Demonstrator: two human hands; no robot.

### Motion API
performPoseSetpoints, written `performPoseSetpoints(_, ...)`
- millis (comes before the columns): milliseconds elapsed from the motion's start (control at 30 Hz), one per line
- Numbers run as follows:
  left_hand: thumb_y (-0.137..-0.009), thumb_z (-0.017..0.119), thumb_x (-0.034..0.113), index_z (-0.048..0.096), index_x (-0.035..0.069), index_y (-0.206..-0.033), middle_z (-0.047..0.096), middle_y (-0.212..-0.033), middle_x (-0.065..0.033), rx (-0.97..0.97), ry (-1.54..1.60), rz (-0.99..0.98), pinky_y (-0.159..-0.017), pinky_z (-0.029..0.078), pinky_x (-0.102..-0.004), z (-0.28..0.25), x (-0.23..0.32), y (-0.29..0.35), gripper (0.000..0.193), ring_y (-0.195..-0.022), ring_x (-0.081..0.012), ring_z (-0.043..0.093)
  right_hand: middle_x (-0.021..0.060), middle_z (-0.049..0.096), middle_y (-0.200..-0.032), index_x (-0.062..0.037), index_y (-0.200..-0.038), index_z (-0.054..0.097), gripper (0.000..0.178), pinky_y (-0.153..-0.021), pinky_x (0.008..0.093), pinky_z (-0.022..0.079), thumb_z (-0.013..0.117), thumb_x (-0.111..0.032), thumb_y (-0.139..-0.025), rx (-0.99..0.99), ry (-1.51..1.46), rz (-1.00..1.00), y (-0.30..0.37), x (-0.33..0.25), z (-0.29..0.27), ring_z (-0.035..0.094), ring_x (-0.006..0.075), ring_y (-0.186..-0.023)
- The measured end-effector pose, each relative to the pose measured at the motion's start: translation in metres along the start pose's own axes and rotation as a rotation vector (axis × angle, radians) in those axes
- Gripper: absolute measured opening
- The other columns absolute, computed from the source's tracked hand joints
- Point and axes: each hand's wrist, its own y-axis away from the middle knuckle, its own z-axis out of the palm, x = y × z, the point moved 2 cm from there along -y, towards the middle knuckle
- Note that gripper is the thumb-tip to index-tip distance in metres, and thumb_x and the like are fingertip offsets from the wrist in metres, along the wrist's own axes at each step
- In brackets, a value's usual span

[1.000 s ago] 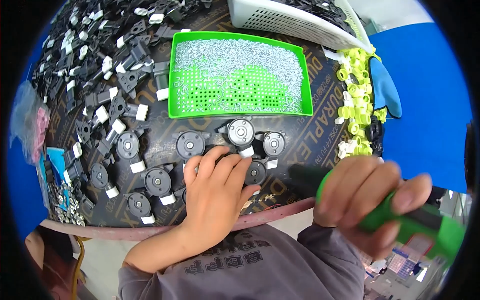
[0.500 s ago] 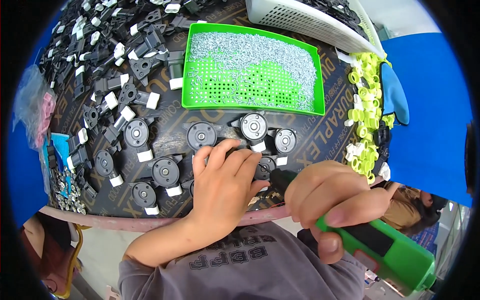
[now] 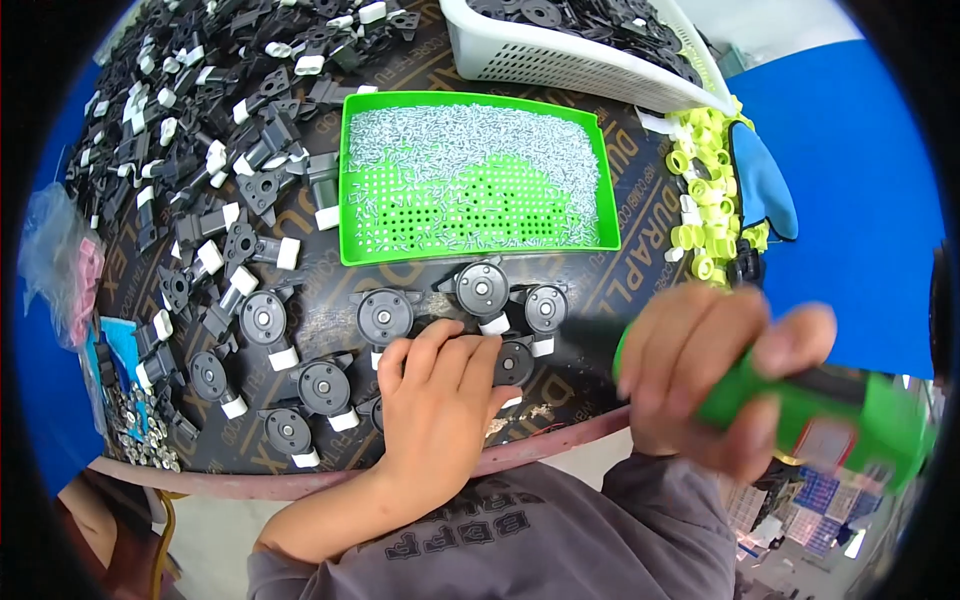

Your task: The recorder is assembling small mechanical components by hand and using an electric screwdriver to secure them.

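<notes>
Clasping the green driver (image 3: 885, 425), the right hand (image 3: 700, 375) pulls back, leaving the black disc (image 3: 514, 364) beside the left hand (image 3: 438, 410), whose hold I cannot tell.

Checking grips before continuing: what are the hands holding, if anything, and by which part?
Right hand: green power tool, around its body. Left hand: cannot tell whether it holds anything.

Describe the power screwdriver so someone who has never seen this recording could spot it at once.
Start at the dark table; over its near right corner is the person's right hand. It grips the power screwdriver, black nose pointing left. Its chunky green body sets it apart from the other green thing nearby, the shallow perforated tray.
</notes>
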Motion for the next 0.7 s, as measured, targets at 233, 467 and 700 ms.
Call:
performPoseSetpoints(233, -0.073, 0.078, 0.030, 0.066, 0.005, -0.112, 0.063, -0.109, -0.0036, -0.009, -0.015, 0.001, -0.096, 0.031, -0.0445, -0.003, -0.002, 0.000, 0.048, -0.114, -0.0254, 0.051, 0.0078, 0.047, -0.064, -0.0052, -0.109, 0.043, 0.017, -0.048, 0.0322, 0.044, 0.049, -0.010, -0.094, 0.226, 0.348, 0.012, -0.027, 0.067, -0.048, 0.046, 0.0164, -0.052)
performPoseSetpoints(467, -0.072, 0.077, 0.027, 0.064, 0.004, -0.114, 0.060, -0.111, -0.0053, -0.029, -0.033, 0.026, -0.096, 0.032, -0.0434, -0.003, -0.003, 0.000, 0.050, -0.115, -0.0255, 0.050, 0.0076, 0.047, -0.063, -0.0040, -0.109, 0.042, 0.019, -0.049, 0.0316, 0.045, 0.051, -0.010, -0.094, 0.265, 0.347, 0.023, -0.025, 0.071, -0.045, 0.047, 0.0159, -0.052)
performPoseSetpoints(700, -0.072, 0.077, 0.026, 0.064, 0.004, -0.114, 0.060, -0.112, -0.0061, -0.022, -0.026, 0.027, -0.096, 0.032, -0.0438, -0.004, -0.001, 0.000, 0.049, -0.115, -0.0263, 0.050, 0.0075, 0.048, -0.064, -0.0050, -0.110, 0.042, 0.020, -0.049, 0.0319, 0.045, 0.052, -0.010, -0.094, 0.281, 0.349, -0.018, -0.020, 0.073, -0.049, 0.046, 0.0160, -0.052)
